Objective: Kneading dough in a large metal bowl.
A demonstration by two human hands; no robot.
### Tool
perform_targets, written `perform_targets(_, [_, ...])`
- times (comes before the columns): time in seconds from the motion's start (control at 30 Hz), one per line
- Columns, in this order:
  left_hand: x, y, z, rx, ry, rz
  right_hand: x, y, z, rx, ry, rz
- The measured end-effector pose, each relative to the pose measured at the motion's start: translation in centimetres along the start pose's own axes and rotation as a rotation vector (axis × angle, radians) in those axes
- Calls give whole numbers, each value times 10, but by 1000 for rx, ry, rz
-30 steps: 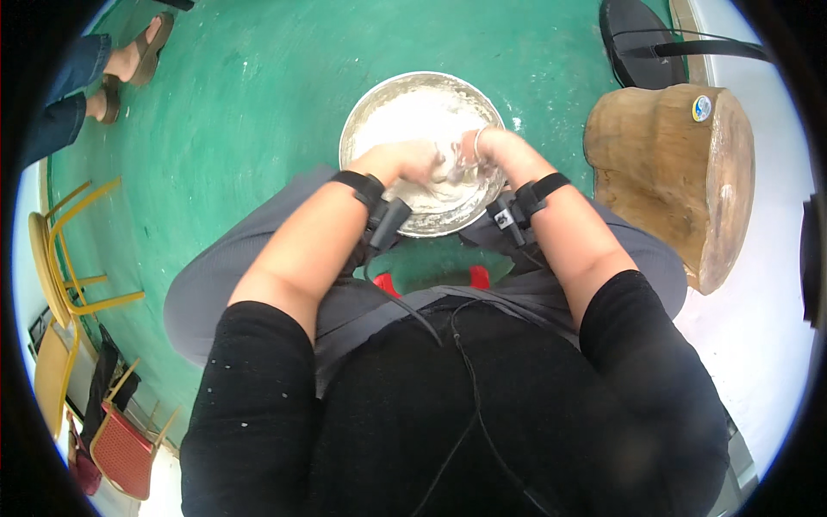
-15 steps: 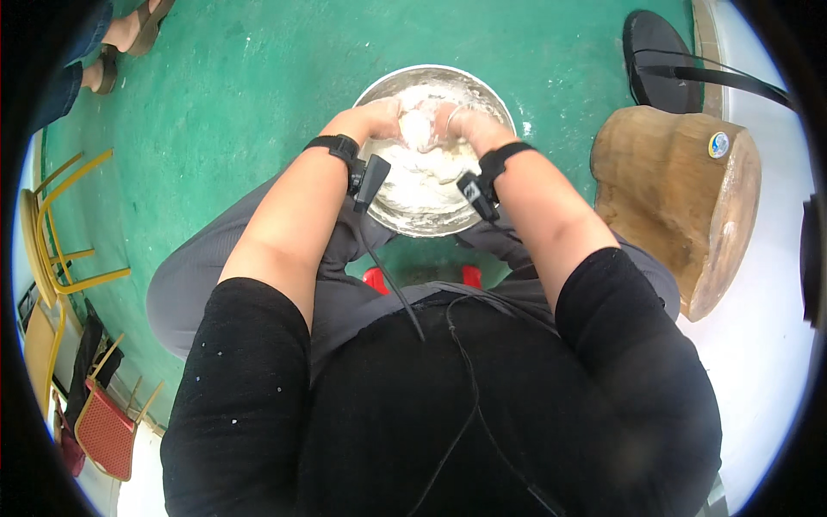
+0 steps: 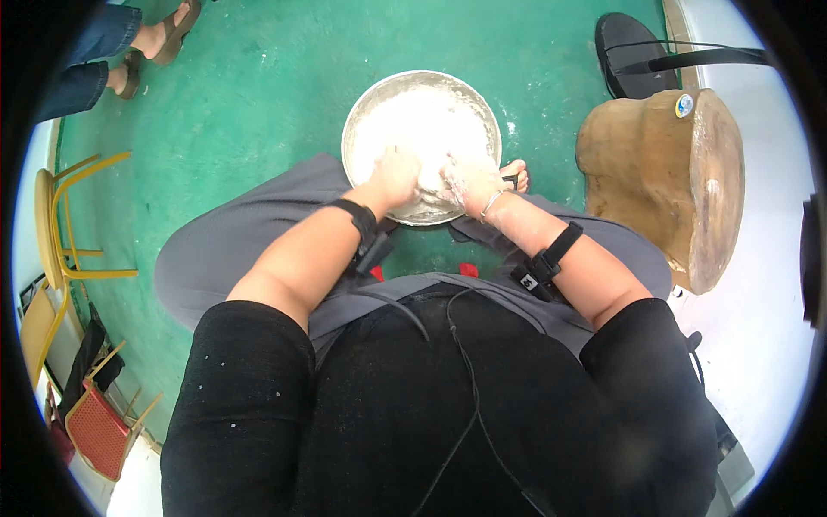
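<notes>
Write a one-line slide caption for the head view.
Left hand and right hand inside a round metal bowl of white, floury mixture.

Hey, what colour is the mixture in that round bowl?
The mixture is white, best seen in the head view.

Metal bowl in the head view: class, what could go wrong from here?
White mixture could spill out of the bowl, since the left hand and right hand are both inside it; pale marks dot the green floor. The bracelet, worn beside the right hand, might catch mixture. A nearby foot may nudge the bowl.
</notes>
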State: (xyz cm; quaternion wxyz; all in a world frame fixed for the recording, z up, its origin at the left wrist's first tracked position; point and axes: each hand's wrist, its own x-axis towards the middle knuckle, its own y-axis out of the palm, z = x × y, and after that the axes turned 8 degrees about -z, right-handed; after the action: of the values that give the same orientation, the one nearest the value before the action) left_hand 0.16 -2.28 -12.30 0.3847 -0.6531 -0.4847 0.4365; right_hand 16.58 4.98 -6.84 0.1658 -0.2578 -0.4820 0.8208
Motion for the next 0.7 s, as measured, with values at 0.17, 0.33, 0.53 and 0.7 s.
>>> perform_targets(0.17, [-17,0,-50,38,-150,-103,-16,28,-11,-9,105,-116])
perform_targets(0.33, [-16,-23,-34,-110,-90,73,-14,47,-19,310,389,-104])
perform_targets(0.53, [-7,-8,-34,130,-16,99,-3,53,-18,209,396,-42])
perform_targets(0.7, [16,19,-20,129,-52,114,26,71,-44,213,306,-9])
